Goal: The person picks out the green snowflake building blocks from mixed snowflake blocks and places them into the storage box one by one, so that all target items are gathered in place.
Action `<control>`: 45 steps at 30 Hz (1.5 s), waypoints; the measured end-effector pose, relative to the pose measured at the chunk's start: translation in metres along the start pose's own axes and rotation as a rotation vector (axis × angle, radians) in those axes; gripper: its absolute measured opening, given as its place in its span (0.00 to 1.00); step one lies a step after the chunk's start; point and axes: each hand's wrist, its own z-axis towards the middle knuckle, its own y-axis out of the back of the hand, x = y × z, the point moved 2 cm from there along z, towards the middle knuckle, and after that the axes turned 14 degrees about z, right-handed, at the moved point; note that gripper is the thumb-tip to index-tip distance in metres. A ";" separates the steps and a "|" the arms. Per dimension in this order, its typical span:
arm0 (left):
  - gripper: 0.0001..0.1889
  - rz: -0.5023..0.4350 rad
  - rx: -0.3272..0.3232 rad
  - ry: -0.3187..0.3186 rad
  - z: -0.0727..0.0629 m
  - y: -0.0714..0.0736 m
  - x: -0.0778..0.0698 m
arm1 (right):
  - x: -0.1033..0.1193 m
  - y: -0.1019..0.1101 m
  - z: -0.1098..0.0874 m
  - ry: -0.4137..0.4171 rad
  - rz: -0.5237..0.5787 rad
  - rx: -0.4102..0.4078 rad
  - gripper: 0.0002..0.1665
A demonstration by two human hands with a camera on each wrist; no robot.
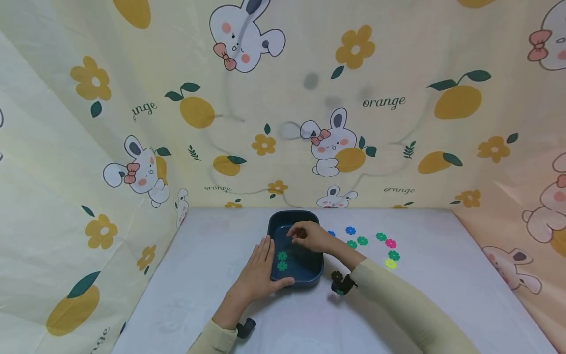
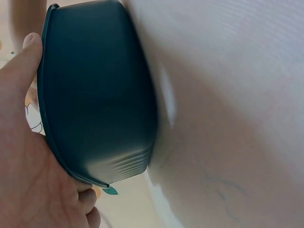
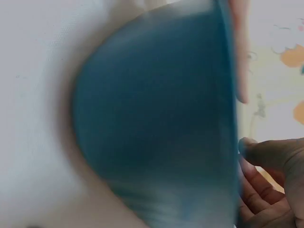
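Note:
A dark blue rectangular tray stands on the table, with two green flower-shaped pieces lying inside at its left. My left hand rests along the tray's left rim, fingers straight and thumb stretched over the near edge. In the left wrist view, the palm lies against the rim of the tray. Over the tray's inside is my right hand, fingers loosely bent, thumb apart from the index finger, no piece showing between them. The right wrist view has this hand beyond the tray's blurred side.
Right of the tray lie several loose flower pieces: blue, green, pink and yellow. My right forearm crosses the table in front of them. A patterned curtain hangs behind the white table.

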 end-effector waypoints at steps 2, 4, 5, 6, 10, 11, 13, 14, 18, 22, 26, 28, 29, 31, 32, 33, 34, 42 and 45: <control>0.69 0.005 0.003 0.001 0.000 0.000 0.000 | 0.003 0.009 -0.008 0.014 0.015 -0.011 0.10; 0.69 0.003 0.002 0.000 0.000 0.000 0.000 | 0.005 0.018 -0.017 0.013 0.037 -0.026 0.11; 0.69 0.000 0.000 0.000 0.000 0.000 0.000 | 0.005 0.023 -0.021 0.010 0.044 -0.037 0.11; 0.69 0.000 0.001 0.000 0.000 0.000 0.000 | 0.005 0.027 -0.026 0.012 0.044 -0.048 0.11; 0.68 -0.010 0.000 0.003 0.000 0.000 -0.001 | -0.001 0.041 -0.043 0.017 0.015 -0.095 0.10; 0.68 -0.011 -0.004 0.002 0.000 0.000 -0.001 | -0.003 0.043 -0.047 0.014 0.002 -0.106 0.10; 0.68 -0.008 -0.006 0.004 0.000 0.000 -0.002 | -0.009 0.049 -0.056 -0.003 -0.019 -0.125 0.10; 0.68 -0.008 -0.007 0.004 0.001 0.000 -0.002 | -0.011 0.052 -0.060 -0.014 -0.022 -0.133 0.10; 0.68 -0.011 -0.007 0.005 0.001 -0.001 -0.003 | -0.024 0.062 -0.078 -0.063 -0.032 -0.161 0.10; 0.68 -0.012 -0.002 0.006 0.000 0.001 -0.004 | -0.038 0.070 -0.095 -0.123 -0.037 -0.174 0.10; 0.68 -0.002 -0.009 0.006 0.000 0.001 -0.003 | -0.051 0.074 -0.108 -0.189 -0.037 -0.177 0.10; 0.68 0.003 -0.013 0.007 0.000 0.000 -0.003 | -0.057 0.075 -0.114 -0.218 -0.034 -0.174 0.10; 0.68 0.006 -0.015 0.007 0.000 0.000 -0.003 | -0.059 0.076 -0.116 -0.227 -0.034 -0.171 0.09; 0.68 0.009 -0.019 0.006 -0.001 -0.001 -0.003 | -0.065 0.076 -0.120 -0.246 -0.031 -0.166 0.09; 0.68 0.010 -0.020 0.006 -0.001 -0.001 -0.002 | -0.067 0.076 -0.121 -0.255 -0.036 -0.163 0.10; 0.68 0.011 -0.020 0.006 -0.001 -0.002 -0.002 | -0.070 0.075 -0.123 -0.275 -0.033 -0.167 0.10; 0.68 0.013 -0.021 0.005 -0.001 -0.002 -0.002 | -0.072 0.074 -0.124 -0.288 -0.034 -0.168 0.11; 0.68 0.008 -0.017 0.013 0.000 -0.005 -0.001 | -0.078 0.068 -0.127 -0.390 -0.073 -0.187 0.21; 0.68 0.004 -0.013 0.012 0.001 -0.005 -0.001 | -0.077 0.066 -0.127 -0.411 -0.106 -0.201 0.22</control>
